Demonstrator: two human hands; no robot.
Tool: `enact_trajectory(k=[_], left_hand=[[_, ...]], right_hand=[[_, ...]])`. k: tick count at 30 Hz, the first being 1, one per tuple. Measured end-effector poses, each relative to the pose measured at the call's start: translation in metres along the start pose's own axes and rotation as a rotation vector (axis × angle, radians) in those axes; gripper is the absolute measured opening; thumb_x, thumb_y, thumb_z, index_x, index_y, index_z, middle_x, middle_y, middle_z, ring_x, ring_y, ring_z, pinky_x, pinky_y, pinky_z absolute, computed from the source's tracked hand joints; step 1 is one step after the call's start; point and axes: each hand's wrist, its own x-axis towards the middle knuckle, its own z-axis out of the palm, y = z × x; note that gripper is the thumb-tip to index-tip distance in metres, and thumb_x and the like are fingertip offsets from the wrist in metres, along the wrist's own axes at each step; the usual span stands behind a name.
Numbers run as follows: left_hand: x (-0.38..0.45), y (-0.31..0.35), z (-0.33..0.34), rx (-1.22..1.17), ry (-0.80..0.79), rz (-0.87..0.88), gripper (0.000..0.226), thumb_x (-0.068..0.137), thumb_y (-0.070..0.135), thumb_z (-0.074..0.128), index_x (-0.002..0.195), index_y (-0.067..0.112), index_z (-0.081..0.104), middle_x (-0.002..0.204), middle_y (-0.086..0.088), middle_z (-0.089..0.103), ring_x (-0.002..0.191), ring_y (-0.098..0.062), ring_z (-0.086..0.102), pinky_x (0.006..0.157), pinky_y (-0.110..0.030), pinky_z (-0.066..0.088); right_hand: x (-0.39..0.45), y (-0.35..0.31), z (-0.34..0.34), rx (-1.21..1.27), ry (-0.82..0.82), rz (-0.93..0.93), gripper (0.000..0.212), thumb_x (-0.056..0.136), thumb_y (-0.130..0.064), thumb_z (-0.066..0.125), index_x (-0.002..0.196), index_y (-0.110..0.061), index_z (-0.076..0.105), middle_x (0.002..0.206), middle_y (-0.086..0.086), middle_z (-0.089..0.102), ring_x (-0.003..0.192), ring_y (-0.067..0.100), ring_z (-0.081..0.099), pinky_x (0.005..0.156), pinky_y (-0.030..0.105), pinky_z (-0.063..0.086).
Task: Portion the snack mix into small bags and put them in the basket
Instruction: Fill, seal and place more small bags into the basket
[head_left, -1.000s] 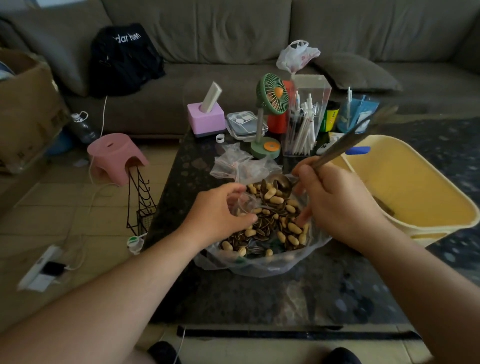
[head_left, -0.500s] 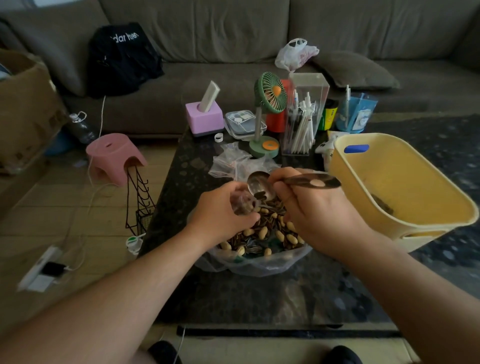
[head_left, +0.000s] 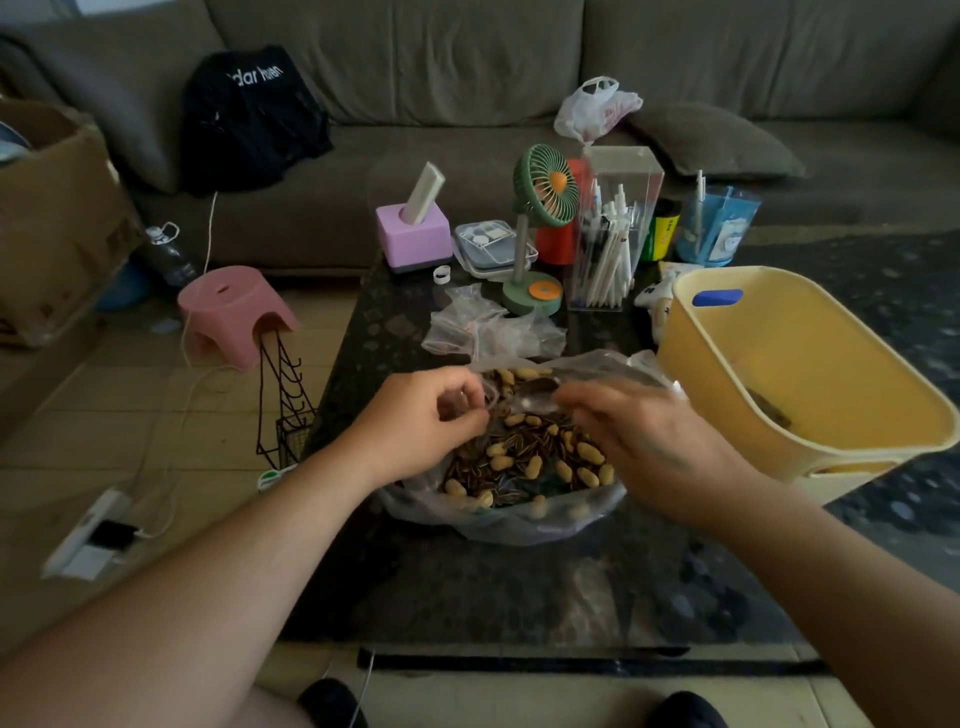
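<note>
A large clear bag of snack mix (head_left: 519, 457), peanuts and striped seeds, lies open on the dark table. My left hand (head_left: 415, 431) hovers over its left side and pinches a small clear bag (head_left: 470, 408) between thumb and fingers. My right hand (head_left: 644, 441) is blurred, palm down over the right of the mix. A metal spoon's bowl (head_left: 540, 387) shows just past its fingertips; whether the hand grips the handle is hidden. The yellow basket (head_left: 701, 358) stands at the right with a dark filled bag (head_left: 771, 410) inside.
A heap of empty small bags (head_left: 488, 332) lies behind the mix. Further back stand a green desk fan (head_left: 540, 228), a clear pen holder (head_left: 608, 249), a pink tissue box (head_left: 413, 234) and a blue cup (head_left: 717, 228). A sofa runs behind, a pink stool (head_left: 234, 312) sits at the left.
The right hand has dropped from tipping the spoon at the small bag's mouth down over the mix, and the spoon's bowl now sits low on it. The left hand stays put.
</note>
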Motion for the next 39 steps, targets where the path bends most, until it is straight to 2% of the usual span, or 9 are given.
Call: enact_trajectory(k=[5,10,13,15,18,20,26,30,39], left_hand=[[0.001,0.010,-0.015,-0.411,-0.125,-0.030,0.018,0.098,0.007,0.070,0.090,0.023,0.072,0.153,0.009,0.054,0.117,0.017,0.060,0.104,-0.010,0.046],[0.001,0.012,-0.014,-0.451,-0.082,-0.051,0.033,0.104,0.005,0.061,0.085,0.031,0.070,0.110,0.001,0.072,0.111,-0.023,0.071,0.104,-0.051,0.057],[0.002,0.014,-0.008,-0.366,0.036,-0.063,0.030,0.107,0.009,0.057,0.089,0.032,0.067,0.103,-0.003,0.070,0.103,-0.029,0.068,0.099,-0.052,0.058],[0.001,0.014,-0.004,-0.253,0.065,-0.021,0.028,0.107,0.013,0.057,0.092,0.035,0.065,0.100,0.006,0.071,0.097,-0.015,0.067,0.093,-0.040,0.057],[0.000,0.014,0.002,-0.205,0.086,0.021,0.025,0.108,0.017,0.057,0.096,0.038,0.064,0.102,0.010,0.073,0.097,-0.005,0.068,0.091,-0.034,0.056],[0.000,0.017,0.006,-0.207,0.075,0.045,0.022,0.108,0.017,0.057,0.099,0.036,0.064,0.102,0.011,0.073,0.099,-0.006,0.068,0.092,-0.036,0.057],[-0.003,0.030,0.015,-0.477,0.105,0.024,0.020,0.108,0.014,0.058,0.111,0.032,0.065,0.107,0.010,0.079,0.103,-0.008,0.074,0.096,-0.036,0.058],[-0.004,0.033,0.021,-0.849,-0.076,-0.209,0.053,0.089,0.046,0.075,0.138,0.033,0.058,0.121,-0.001,0.078,0.120,-0.021,0.071,0.105,-0.045,0.054],[-0.005,0.042,0.028,-0.942,-0.114,-0.292,0.033,0.093,-0.006,0.071,0.122,0.011,0.072,0.106,-0.009,0.079,0.094,-0.019,0.077,0.072,-0.029,0.063]], right_hand=[[-0.003,0.002,0.015,-0.212,-0.270,-0.021,0.063,0.109,-0.019,0.044,0.161,-0.048,0.025,0.170,-0.013,0.024,0.153,0.014,0.034,0.119,0.033,0.035],[-0.002,0.003,0.018,-0.264,-0.368,-0.048,0.064,0.103,-0.009,0.051,0.159,-0.038,0.039,0.167,-0.008,0.033,0.151,0.018,0.035,0.121,0.029,0.029],[0.001,0.003,0.020,-0.140,-0.272,-0.039,0.057,0.096,-0.005,0.058,0.146,-0.033,0.058,0.148,-0.005,0.057,0.131,0.015,0.056,0.113,0.032,0.046],[0.005,0.002,0.018,-0.016,-0.095,0.038,0.037,0.099,-0.016,0.060,0.133,-0.030,0.069,0.125,-0.008,0.071,0.109,0.008,0.065,0.100,0.031,0.054],[0.014,-0.007,0.011,0.269,0.026,0.279,0.034,0.099,-0.036,0.068,0.133,-0.035,0.067,0.105,-0.024,0.070,0.090,-0.003,0.065,0.085,0.018,0.054],[0.021,-0.014,0.008,0.473,0.016,0.393,0.042,0.094,-0.045,0.073,0.134,-0.038,0.064,0.103,-0.025,0.072,0.088,-0.001,0.069,0.084,0.027,0.060],[0.030,-0.027,0.013,0.819,0.102,0.502,0.004,0.095,-0.027,0.076,0.093,-0.024,0.077,0.080,-0.001,0.076,0.066,0.011,0.068,0.067,0.033,0.060],[0.033,-0.030,0.012,1.121,0.129,0.642,0.008,0.098,-0.018,0.072,0.096,-0.011,0.077,0.083,0.005,0.077,0.074,0.018,0.072,0.071,0.034,0.062],[0.027,-0.032,0.015,1.195,0.086,0.593,0.008,0.098,-0.019,0.072,0.104,-0.016,0.074,0.097,0.005,0.078,0.096,0.024,0.076,0.086,0.040,0.063]])
